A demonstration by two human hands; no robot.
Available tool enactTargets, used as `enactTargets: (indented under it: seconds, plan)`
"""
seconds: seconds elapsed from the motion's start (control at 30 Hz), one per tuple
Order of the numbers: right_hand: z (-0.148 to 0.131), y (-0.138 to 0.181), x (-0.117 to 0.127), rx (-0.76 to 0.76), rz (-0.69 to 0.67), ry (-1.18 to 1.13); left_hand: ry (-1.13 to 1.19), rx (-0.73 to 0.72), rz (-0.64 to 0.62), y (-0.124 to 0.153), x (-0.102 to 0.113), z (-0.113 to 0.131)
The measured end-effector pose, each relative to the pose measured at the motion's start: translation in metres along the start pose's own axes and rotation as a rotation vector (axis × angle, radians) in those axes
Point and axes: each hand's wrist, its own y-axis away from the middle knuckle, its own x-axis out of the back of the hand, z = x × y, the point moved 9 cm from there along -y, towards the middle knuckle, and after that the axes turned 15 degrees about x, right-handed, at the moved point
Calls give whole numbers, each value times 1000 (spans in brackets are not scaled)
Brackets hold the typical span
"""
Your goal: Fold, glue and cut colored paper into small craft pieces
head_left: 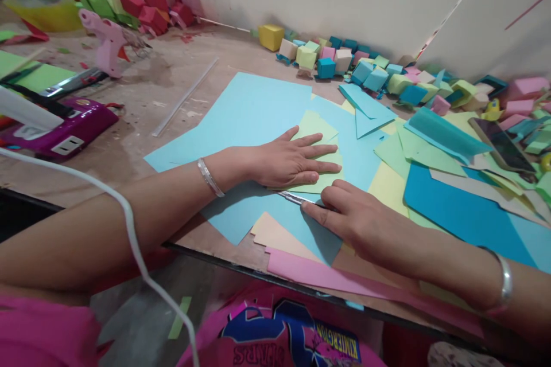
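My left hand (293,159) lies flat with fingers spread, pressing on a light green paper piece (317,125). Under that piece is a large light blue sheet (258,103) on the table. My right hand (361,215) is closed around a slim silver craft knife (291,198), its index finger stretched along the top. The blade points left and rests along the near edge of the green piece, just below my left hand. My right palm hides most of the handle.
Paper cubes (326,67) line the wall, with red ones (154,20) at far left. A pink glue gun (105,43), a clear glue stick (186,97) and a purple power strip (64,126) lie left. A white cable (129,223) crosses my left arm. A phone (501,143) sits among papers at right.
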Motion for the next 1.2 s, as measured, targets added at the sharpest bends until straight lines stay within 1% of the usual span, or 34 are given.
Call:
enactTargets:
  seconds: [0.17, 0.37, 0.43, 0.53, 0.6, 0.67, 0.73, 0.8, 0.87, 0.93, 1.0, 1.1, 1.2]
  plan:
    - [6, -3, 0, -21, -18, -58, 5, -11, 15, 2, 2, 1]
    - [-6, 5, -2, 26, -29, -92, 22, -11, 17, 4, 2, 0]
    - [-4, 13, 6, -31, 47, -124, 21, -16, 34, 3, 2, 0]
    - [15, 35, 31, -172, 209, -111, 30, -11, 53, 1, 4, -4]
    - [37, 58, 57, -294, 338, -11, 54, 7, 93, 0, 10, -7]
    - [62, 91, 84, -444, 525, 137, 70, 47, 165, 0, 19, -12]
    - [86, 119, 92, -561, 616, 214, 51, 109, 233, 2, 28, -16]
    - [108, 136, 84, -636, 626, 216, 14, 159, 258, 5, 31, -19]
    - [121, 143, 71, -665, 619, 210, 13, 186, 242, 6, 32, -19]
    - [124, 141, 59, -644, 600, 202, 60, 220, 212, 5, 32, -23]
    - [118, 132, 51, -587, 586, 192, 148, 294, 200, 4, 35, -32]
    - [106, 121, 51, -505, 602, 171, 387, 409, 200, 3, 40, -52]
    - [97, 115, 54, -482, 653, 67, 792, 475, 156, 5, 37, -65]
